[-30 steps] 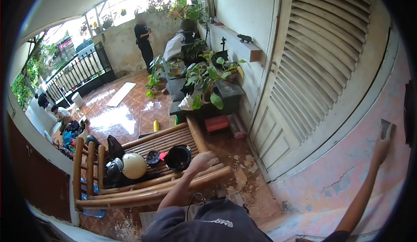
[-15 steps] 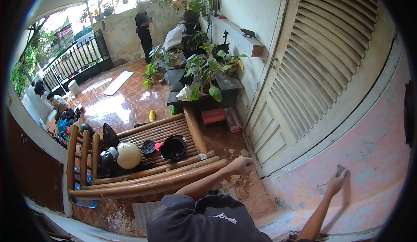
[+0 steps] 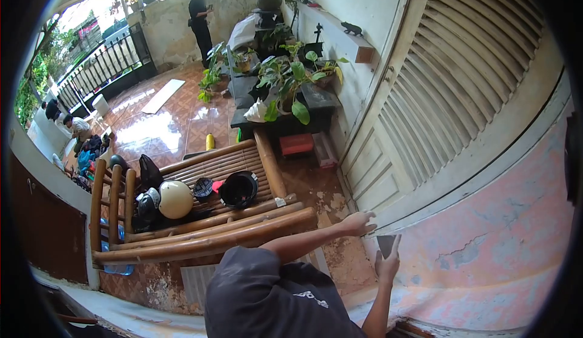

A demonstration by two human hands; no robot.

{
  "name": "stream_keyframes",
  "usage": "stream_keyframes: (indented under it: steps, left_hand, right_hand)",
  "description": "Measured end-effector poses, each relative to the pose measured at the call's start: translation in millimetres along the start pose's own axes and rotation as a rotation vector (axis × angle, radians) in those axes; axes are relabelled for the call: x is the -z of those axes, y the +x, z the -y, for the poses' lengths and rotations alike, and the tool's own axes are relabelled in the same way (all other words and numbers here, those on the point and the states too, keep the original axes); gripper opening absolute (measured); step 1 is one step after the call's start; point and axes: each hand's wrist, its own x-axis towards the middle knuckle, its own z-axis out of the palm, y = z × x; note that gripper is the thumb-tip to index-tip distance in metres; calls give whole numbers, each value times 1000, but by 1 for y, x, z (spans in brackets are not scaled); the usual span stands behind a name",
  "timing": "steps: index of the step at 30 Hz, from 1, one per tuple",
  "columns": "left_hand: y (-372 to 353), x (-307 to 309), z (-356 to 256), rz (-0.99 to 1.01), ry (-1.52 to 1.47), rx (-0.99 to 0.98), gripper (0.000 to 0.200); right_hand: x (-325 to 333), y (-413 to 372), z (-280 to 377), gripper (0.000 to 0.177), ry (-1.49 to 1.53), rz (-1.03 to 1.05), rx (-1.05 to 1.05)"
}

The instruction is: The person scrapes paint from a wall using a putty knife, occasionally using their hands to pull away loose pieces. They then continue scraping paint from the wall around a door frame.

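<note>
My right hand [image 3: 388, 266] grips a flat dark scraper [image 3: 385, 246], its blade angled up in front of the peeling pink wall [image 3: 473, 241]. One finger lies stretched along the blade. My left hand [image 3: 358, 223] is held close by, near the foot of the louvred door [image 3: 388, 180], with its fingers loosely bent and apart and nothing visible in them. A long crack [image 3: 464, 250] runs through the wall's flaking paint.
A bamboo bench [image 3: 206, 241] on my left bears a cream helmet [image 3: 175, 199] and an upturned black helmet [image 3: 238, 189]. Potted plants [image 3: 291, 86] stand ahead on a dark ledge. A person [image 3: 199, 25] stands at the far wall; others crouch at far left.
My right hand has brought the scraper leftward, off the wall and close to my left hand. My left hand has moved slightly right and its fingers have loosened.
</note>
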Motion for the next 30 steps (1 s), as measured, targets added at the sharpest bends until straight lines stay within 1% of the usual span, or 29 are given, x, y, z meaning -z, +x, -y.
stream_keyframes:
  steps: [2, 3, 4, 5, 6, 8, 9, 10, 12, 13, 14, 16, 17, 18, 19, 20, 21, 22, 23, 24, 25, 26, 28, 29, 30]
  left_hand:
    - [21, -23, 7, -112, 89, -120, 49]
    - [27, -26, 2, -50, 37, -78, 50]
    - [30, -26, -7, 15, -14, -36, 51]
    - [31, -27, -15, 27, -99, -25, 44]
    - [34, -28, -18, 27, -95, -30, 44]
    - [39, -30, -25, 97, -148, -40, 38]
    - [36, -31, -29, 16, -174, -91, 36]
    - [36, -30, -32, 15, -175, -95, 36]
    - [37, -27, -36, 4, -272, -53, 36]
    - [40, -29, -33, -6, -276, -52, 36]
    - [43, -31, -31, -58, -314, -49, 36]
    - [45, -29, -27, -207, -349, -48, 36]
    - [45, -27, -26, -203, -397, -13, 37]
    - [46, -25, -26, -191, -448, 18, 37]
    - [44, -23, -27, -196, -459, 0, 38]
    - [43, -23, -28, -205, -464, 7, 38]
    - [42, -26, -29, -191, -390, -41, 37]
    - [42, -27, -30, -176, -314, -91, 37]
    - [42, -28, -30, -212, -315, -92, 36]
    - [40, -24, -31, -218, -318, -88, 36]
    - [38, -17, -31, -178, -337, -113, 35]
    - [36, -10, -32, -138, -354, -139, 34]
    - [31, -7, -33, -157, -365, -138, 33]
    - [29, -4, -32, -169, -371, -145, 32]
    - [28, 0, -31, -170, -370, -143, 32]
  right_hand:
    - [-7, 4, 2, 94, 27, -8, 121]
    - [-8, 8, 5, 94, 31, -13, 126]
    - [-8, 11, 7, 95, 106, 4, 202]
    - [-7, 12, 8, 95, 178, 21, 275]
    - [-5, 13, 10, 95, 180, 15, 277]
    - [4, 13, 13, 95, 305, 68, 228]
    - [10, 9, 16, 93, 327, 44, 275]
    - [10, 11, 11, 93, 324, 41, 276]
    - [11, 17, -18, 90, 657, 244, 156]
    - [12, 20, -24, 91, 637, 235, 278]
    - [16, 19, -32, 91, 632, 251, 292]
    - [45, -1, 9, 71, 722, 277, -43]
    - [38, 6, -4, 71, 714, 304, -27]
    - [31, 14, -31, 49, 631, 242, 13]
    - [24, 21, -47, 29, 549, 173, 48]
    - [18, 24, -47, 29, 544, 184, 50]
    - [14, 25, -46, 11, 457, 140, 149]
    - [11, 26, -45, 12, 372, 95, 248]
    - [8, 25, -45, 12, 371, 101, 249]
    - [8, 22, -34, 16, 403, 24, 268]
    - [8, 19, -26, 20, 435, -52, 288]
    - [5, 19, -20, 20, 433, -45, 291]
    - [2, 15, -12, 24, 555, -154, 168]
    - [-1, 12, -7, 24, 554, -148, 169]
    - [-3, 9, -1, 18, 555, -122, 157]
